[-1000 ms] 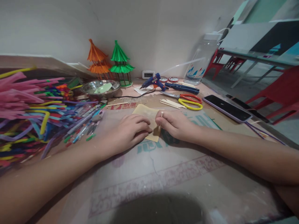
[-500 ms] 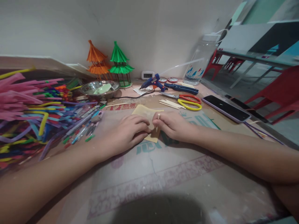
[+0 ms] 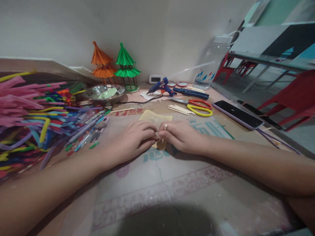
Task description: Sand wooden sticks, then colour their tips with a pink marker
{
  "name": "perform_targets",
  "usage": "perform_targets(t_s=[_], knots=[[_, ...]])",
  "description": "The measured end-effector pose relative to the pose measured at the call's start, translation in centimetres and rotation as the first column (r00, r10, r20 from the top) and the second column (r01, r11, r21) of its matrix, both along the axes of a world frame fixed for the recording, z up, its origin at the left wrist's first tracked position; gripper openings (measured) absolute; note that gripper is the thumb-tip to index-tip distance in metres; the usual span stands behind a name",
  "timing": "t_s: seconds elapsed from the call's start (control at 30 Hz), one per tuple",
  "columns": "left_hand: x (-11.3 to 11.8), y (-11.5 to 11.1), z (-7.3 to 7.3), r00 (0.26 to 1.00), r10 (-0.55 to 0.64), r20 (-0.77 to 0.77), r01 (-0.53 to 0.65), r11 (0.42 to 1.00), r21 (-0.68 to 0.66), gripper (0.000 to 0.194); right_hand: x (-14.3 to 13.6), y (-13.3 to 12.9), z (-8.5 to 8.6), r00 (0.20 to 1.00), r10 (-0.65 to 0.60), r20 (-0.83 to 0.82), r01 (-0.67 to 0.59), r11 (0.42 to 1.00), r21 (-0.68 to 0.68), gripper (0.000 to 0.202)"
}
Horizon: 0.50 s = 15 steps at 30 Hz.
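A small yellow sheet of paper (image 3: 157, 116) lies on the table's plastic cover, partly hidden under both hands. My left hand (image 3: 140, 136) rests over its left side, fingers bent and close together, the tips pressing on the sheet. Closed in a fist, my right hand (image 3: 178, 136) grips a thin wooden stick (image 3: 165, 127), whose pale end pokes up above the thumb. The stick's lower part is mostly hidden by the fingers. Both hands' fingertips nearly meet above the sheet; whether they touch is unclear.
Pipe cleaners (image 3: 24, 108) and pens (image 3: 91, 131) crowd the left. Behind stand a metal bowl (image 3: 90, 95), orange (image 3: 102, 60) and green (image 3: 125, 60) pagoda models, a glue gun (image 3: 159, 86), scissors (image 3: 200, 108), wooden sticks (image 3: 180, 109) and a bottle (image 3: 206, 65). A phone (image 3: 237, 114) lies right.
My right hand, with the stick, has shifted slightly left toward my left hand, uncovering more of the sheet's far right corner. My left hand stays almost in place.
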State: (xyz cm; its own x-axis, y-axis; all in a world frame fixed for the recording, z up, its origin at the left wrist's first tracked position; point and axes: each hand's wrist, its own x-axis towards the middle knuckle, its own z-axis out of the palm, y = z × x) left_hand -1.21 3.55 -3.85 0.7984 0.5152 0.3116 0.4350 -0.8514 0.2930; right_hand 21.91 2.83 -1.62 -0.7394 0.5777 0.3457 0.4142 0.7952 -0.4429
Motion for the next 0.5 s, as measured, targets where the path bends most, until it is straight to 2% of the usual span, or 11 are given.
perform_targets(t_s=[0.1, 0.27, 0.4, 0.5], knots=[[0.00, 0.02, -0.01, 1.000, 0.004, 0.005, -0.004, 1.000, -0.005, 0.021, 0.04, 0.14, -0.01, 0.999, -0.046, 0.000, 0.046, 0.999, 0.021, 0.035], [-0.01, 0.06, -0.08, 1.000, 0.016, 0.022, -0.016, 1.000, -0.026, 0.022, 0.02, 0.06, 0.04, 1.000, 0.003, 0.012, -0.002, 1.000, -0.021, 0.034], [-0.06, 0.06, -0.08, 1.000, 0.009, 0.011, -0.009, 1.000, -0.008, 0.021, 0.00, -0.04, 0.06, 0.999, -0.053, -0.003, 0.053, 0.998, -0.019, 0.033], [-0.07, 0.04, -0.01, 1.000, 0.013, 0.013, -0.012, 1.000, -0.027, 0.022, -0.03, -0.05, 0.07, 1.000, 0.002, -0.015, -0.003, 0.999, -0.035, 0.032]])
